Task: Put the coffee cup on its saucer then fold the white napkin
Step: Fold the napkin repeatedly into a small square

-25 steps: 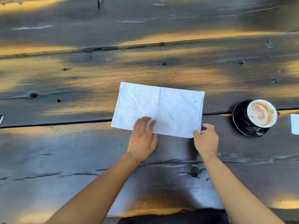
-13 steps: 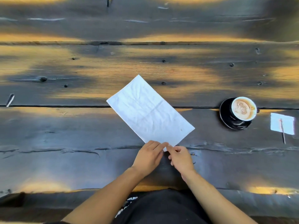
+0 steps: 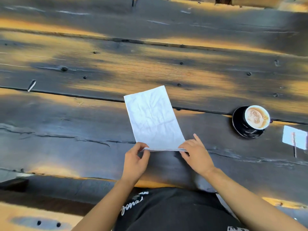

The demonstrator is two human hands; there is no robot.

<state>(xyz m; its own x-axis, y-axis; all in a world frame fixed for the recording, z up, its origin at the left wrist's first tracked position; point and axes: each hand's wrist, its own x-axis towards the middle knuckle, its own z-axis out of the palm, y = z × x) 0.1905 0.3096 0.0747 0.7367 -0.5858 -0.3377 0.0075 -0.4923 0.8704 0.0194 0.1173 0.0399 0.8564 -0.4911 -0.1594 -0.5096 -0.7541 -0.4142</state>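
my left hand (image 3: 135, 161) pinching near-left corner of creased white paper napkin (image 3: 154, 118) | right hand (image 3: 195, 153) pinching near-right corner | white coffee cup (image 3: 256, 117) on black saucer (image 3: 238, 125), right of napkin, dark wooden counter (image 3: 83, 130)

The table (image 3: 83, 130) lies bare to your left and toward its far edge, open for a hand to pass. Toward the right edge stand the coffee cup (image 3: 256, 116) on its saucer (image 3: 238, 124), and just beyond them a small white paper (image 3: 294, 136) with a stick.
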